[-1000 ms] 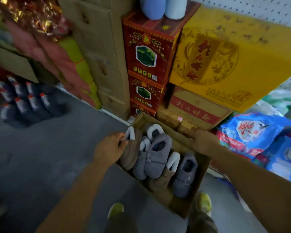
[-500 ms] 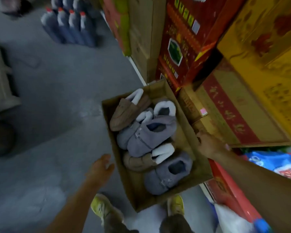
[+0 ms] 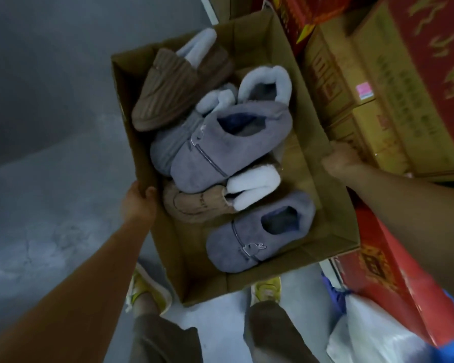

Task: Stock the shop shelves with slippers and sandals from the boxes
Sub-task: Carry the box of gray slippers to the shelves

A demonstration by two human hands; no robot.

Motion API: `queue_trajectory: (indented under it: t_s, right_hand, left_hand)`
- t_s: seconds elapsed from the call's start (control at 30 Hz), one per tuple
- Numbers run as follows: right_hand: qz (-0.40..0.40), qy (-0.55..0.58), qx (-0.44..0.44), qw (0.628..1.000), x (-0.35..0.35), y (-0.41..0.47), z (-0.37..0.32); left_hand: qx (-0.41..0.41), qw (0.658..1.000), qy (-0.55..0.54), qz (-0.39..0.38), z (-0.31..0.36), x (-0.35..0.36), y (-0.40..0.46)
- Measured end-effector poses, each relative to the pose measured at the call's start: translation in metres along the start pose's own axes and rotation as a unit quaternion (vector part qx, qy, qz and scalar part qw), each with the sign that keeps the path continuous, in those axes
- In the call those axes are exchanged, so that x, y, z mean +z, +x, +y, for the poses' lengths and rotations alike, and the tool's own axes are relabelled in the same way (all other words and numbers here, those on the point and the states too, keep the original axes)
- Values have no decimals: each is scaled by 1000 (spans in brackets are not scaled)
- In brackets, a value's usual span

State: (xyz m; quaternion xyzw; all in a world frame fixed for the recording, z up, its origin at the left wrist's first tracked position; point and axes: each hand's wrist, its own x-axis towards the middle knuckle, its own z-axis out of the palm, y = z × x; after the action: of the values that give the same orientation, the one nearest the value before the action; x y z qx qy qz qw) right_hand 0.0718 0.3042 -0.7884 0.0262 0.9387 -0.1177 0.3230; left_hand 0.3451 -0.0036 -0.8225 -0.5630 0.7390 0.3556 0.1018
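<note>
Head view: both hands hold a cardboard box [image 3: 294, 82] of slippers.
Left hand [image 3: 136, 203] grips its left wall, right hand [image 3: 338, 159] its right rim; a grey slipper [image 3: 249, 239] lies nearest the near-right corner.

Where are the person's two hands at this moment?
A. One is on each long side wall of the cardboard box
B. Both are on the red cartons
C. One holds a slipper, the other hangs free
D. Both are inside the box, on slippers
A: the left hand grips the left wall of the cardboard box and the right hand grips the right wall.
</note>
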Motion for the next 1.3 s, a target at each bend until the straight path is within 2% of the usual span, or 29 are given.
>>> queue_trajectory:
  t_s: [0.13,0.3,0.57,1.0,1.3]
  right_hand:
    - [77,56,2,995,9,1,5]
    - [153,31,-48,987,5,-28,4]
    - [169,8,-106,980,-20,-84,-33]
    - [153,12,-218,964,-106,-232,-234]
    - [135,22,-313,940,-122,-355,-419]
  left_hand:
    - [-17,998,-39,46,-4,5,0]
    - [-29,994,-62,85,-2,-11,-19]
    - [-57,988,-85,114,-19,-80,-55]
    - [-106,952,-199,206,-45,-310,-125]
    - [-98,930,-230,270,-101,-498,-118]
